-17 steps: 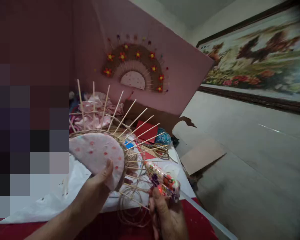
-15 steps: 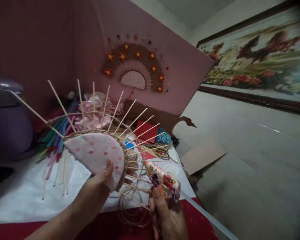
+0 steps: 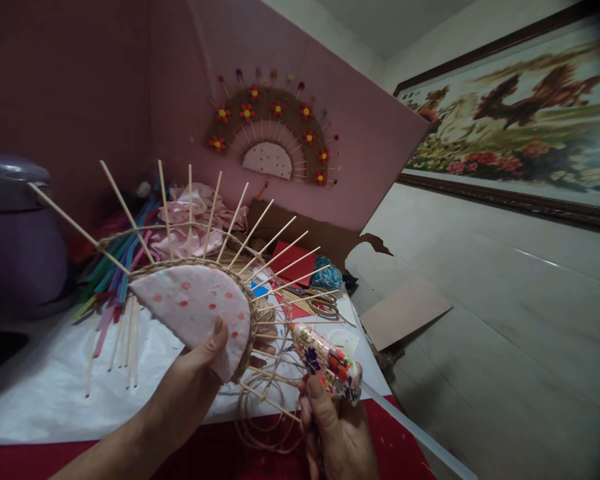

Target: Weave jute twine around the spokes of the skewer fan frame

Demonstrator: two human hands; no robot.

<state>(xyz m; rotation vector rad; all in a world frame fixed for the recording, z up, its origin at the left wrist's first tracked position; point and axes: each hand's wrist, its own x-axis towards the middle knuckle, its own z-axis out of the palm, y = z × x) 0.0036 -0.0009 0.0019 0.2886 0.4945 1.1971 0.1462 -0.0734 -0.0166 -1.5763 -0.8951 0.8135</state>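
Note:
My left hand (image 3: 195,373) grips a half-round piece covered in pink spotted fabric (image 3: 195,300), thumb on its face and fingers behind. Thin wooden sticks (image 3: 250,233) fan out from its curved edge, which is trimmed with twine. A strand of twine (image 3: 125,233) runs across the upper sticks. In my right hand (image 3: 337,427) is a glue gun (image 3: 325,360) with a flowery, shiny body, its nozzle close to the sticks on the right. A long translucent glue stick (image 3: 415,430) pokes out of its back. Loose loops of twine (image 3: 265,427) hang between my hands.
Behind lie colourful pipe cleaners (image 3: 125,267), crumpled pink fabric (image 3: 200,207), scissors (image 3: 325,303), blue yarn (image 3: 326,273) and red paper (image 3: 295,263). A pink board (image 3: 360,167) carries a finished-looking flowered half-round piece (image 3: 267,137). A purple appliance (image 3: 20,247) stands left.
Both hands hold nearly the same pose. The half-round piece and the glue gun have shifted only very slightly in view.

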